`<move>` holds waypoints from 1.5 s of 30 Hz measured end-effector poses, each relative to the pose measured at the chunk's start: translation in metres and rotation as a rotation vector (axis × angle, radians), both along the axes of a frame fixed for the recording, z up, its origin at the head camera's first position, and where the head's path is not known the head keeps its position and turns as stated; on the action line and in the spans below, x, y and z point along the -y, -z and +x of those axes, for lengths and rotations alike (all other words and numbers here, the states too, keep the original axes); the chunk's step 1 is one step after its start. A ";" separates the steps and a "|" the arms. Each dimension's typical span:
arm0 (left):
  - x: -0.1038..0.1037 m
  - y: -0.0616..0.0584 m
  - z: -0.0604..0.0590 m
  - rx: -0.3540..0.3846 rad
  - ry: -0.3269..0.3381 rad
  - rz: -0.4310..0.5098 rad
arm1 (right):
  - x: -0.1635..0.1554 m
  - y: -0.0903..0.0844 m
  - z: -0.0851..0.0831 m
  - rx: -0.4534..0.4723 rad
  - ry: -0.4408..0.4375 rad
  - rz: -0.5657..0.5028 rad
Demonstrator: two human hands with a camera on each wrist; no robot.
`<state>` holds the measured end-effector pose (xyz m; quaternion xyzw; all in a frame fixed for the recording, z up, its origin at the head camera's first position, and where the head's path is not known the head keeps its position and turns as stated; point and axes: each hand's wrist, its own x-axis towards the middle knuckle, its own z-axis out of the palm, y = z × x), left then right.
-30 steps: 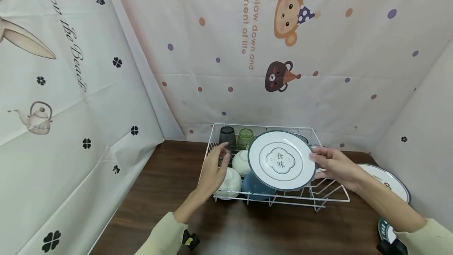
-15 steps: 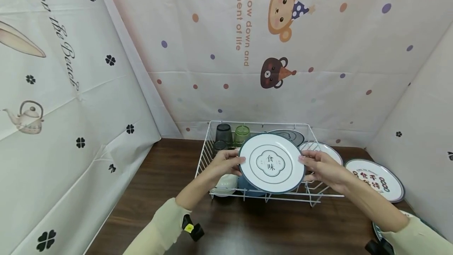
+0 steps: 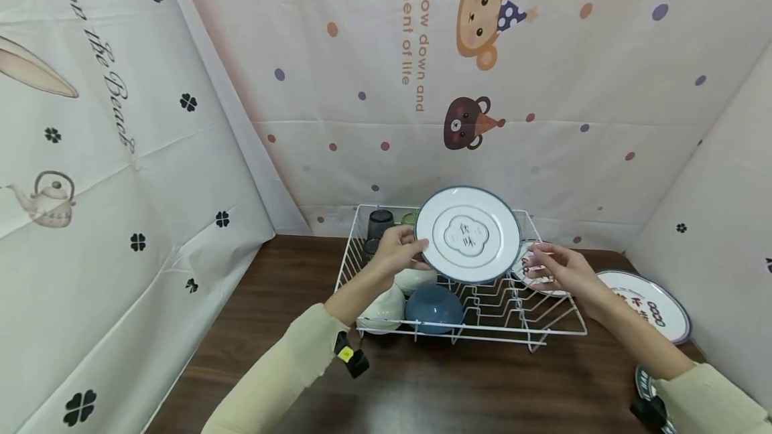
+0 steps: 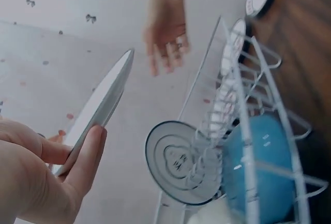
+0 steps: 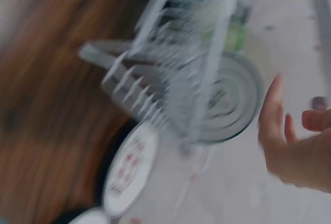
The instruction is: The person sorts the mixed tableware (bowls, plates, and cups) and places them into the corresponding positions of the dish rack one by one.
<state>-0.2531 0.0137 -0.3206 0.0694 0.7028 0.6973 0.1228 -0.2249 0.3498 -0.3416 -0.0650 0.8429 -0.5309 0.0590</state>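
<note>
The left grip (image 3: 395,251) holds a white plate (image 3: 468,236).

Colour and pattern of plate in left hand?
White plate with a thin dark blue-green rim and a lobed outline at centre; clearest in the head view.

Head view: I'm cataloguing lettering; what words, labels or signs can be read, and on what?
"on the Beach": left sheet, start cut off
"to slow down and": back sheet
"moment of life": back sheet
Held plate: characters too blurred
Other plates: too blurred or hidden
Yellow tag: too small
</note>
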 end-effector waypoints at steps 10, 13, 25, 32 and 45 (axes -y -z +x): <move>-0.031 -0.012 -0.046 -0.549 -0.198 -0.289 | -0.035 0.064 0.004 -0.435 0.221 0.602; -0.041 -0.006 -0.058 -0.798 -0.215 -0.459 | -0.037 0.078 0.008 -0.357 0.242 0.605; -0.064 0.007 -0.077 -1.295 -0.118 -0.832 | -0.033 0.086 0.012 -0.166 0.228 0.510; -0.078 0.014 -0.084 -1.335 -0.069 -0.966 | -0.032 0.085 0.012 -0.124 0.269 0.457; -0.099 0.032 -0.093 -1.319 -0.039 -1.111 | -0.032 0.085 0.015 -0.058 0.313 0.304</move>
